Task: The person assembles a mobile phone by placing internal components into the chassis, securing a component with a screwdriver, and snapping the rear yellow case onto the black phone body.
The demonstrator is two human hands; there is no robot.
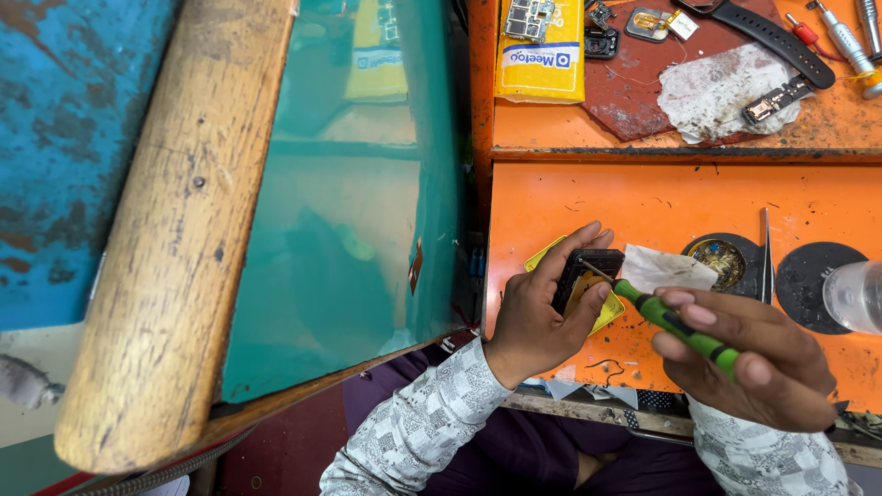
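Note:
My left hand (537,312) grips a small black device casing (588,276), open side up, over a yellow tray (610,312) on the orange bench (643,197). My right hand (758,363) holds a green-handled screwdriver (675,321). Its thin metal tip reaches into the top of the casing, by my left thumb. A crumpled white paper (666,268) lies just right of the casing.
Tweezers (764,253), a round dish of small parts (721,257), a black disc (813,276) and a clear cup (854,296) sit to the right. The upper shelf holds a yellow packet (542,55), circuit boards, a watch strap (772,37) and tools. A glass-fronted cabinet with a wooden rail (175,230) stands left.

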